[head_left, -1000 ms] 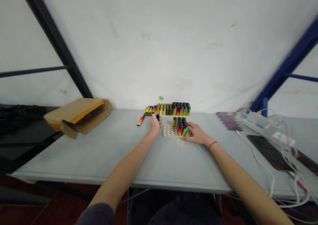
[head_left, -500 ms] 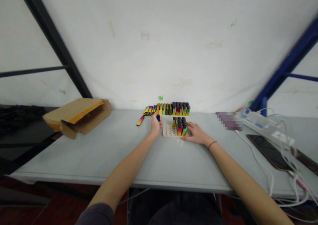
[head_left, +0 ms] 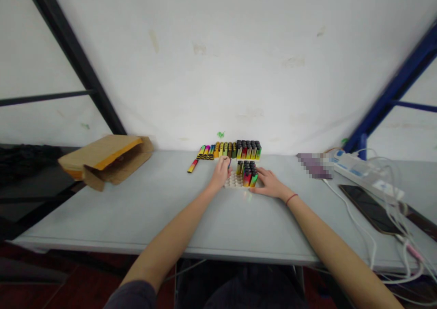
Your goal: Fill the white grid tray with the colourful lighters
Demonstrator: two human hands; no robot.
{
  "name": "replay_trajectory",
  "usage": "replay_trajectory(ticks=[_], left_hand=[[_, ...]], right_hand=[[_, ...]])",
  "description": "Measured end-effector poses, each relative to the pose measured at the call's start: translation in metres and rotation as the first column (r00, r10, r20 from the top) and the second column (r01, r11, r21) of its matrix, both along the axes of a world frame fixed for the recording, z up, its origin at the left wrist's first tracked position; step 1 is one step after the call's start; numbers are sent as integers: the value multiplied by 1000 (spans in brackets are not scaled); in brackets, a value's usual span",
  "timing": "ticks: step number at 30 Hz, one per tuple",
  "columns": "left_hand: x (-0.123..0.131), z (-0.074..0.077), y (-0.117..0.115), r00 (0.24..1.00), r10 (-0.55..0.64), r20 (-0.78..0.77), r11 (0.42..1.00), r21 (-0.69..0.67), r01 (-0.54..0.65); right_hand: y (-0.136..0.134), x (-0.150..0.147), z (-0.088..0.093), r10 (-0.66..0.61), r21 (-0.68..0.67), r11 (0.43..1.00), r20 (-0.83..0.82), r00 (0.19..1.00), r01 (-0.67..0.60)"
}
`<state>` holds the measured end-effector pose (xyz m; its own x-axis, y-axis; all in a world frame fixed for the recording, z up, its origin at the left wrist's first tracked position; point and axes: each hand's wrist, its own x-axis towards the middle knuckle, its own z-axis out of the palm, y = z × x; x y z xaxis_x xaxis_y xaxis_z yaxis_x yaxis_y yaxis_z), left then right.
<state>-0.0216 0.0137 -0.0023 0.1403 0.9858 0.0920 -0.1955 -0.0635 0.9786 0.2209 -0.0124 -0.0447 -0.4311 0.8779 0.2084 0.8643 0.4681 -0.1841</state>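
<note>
A pale tray with rows of round holes (head_left: 234, 184) lies on the table, its right part filled with several upright lighters (head_left: 250, 177) with black tops. Over the tray's left part is my left hand (head_left: 221, 174), fingers closed on a lighter (head_left: 229, 163) that shows only as a small dark blue piece. My right hand (head_left: 270, 183) rests at the tray's right end, fingers spread, beside the standing lighters. Behind it, a second block of upright lighters (head_left: 248, 149) stands near the wall. Left of that are rows of yellow and brown lighters (head_left: 225, 149) and a stack of lying ones (head_left: 205, 152).
One loose lighter (head_left: 192, 166) lies left of the stack. An opened cardboard box (head_left: 105, 156) sits at the table's left. On the right are a phone (head_left: 370, 209), a blurred purple item (head_left: 314, 165), a white power strip (head_left: 367, 174) and tangled cables.
My left hand has moved right with the lighter, from beside the tray to over its left holes. My right hand has stayed in place.
</note>
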Motion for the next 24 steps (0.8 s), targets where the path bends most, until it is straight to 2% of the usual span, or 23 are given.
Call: replay_trajectory(ticks=[1,2,4,6,8,10,13,16,19,21,24], left_hand=[[0,-3,-1,995,-5,-101,990,142,20],[1,-5,-2,980,15,-199,956,291,45],[1,-7,-3,937,92,-336,844,526,106],[0,-9,-1,902,153,-403,745,647,162],[-1,-10,2,883,171,-438,714,672,196],[-2,-11,4,876,164,-455,729,654,203],[-4,-10,4,881,129,-456,783,592,192],[-3,-5,-2,905,73,-419,852,499,162],[-4,2,-7,923,57,-381,888,442,128],[-7,7,-6,923,93,-374,891,445,90],[-19,13,3,888,218,-404,880,475,0]], right_hand=[[0,0,0,-1,-2,1000,0,1000,1],[0,0,-1,-1,-4,1000,0,1000,1],[0,0,-1,-5,-8,1000,0,1000,5],[0,0,-1,-8,-12,1000,0,1000,8],[0,0,0,-6,-17,1000,4,1000,6],[0,-1,2,2,-20,1000,8,1000,-2],[-1,-1,3,7,-25,1000,8,1000,-7],[-1,-1,2,-5,-29,1000,-1,1000,5],[-1,-1,1,-14,-32,999,-6,1000,13],[-1,0,0,-17,-30,999,-7,1000,17],[0,0,0,-11,-26,1000,-8,1000,11]])
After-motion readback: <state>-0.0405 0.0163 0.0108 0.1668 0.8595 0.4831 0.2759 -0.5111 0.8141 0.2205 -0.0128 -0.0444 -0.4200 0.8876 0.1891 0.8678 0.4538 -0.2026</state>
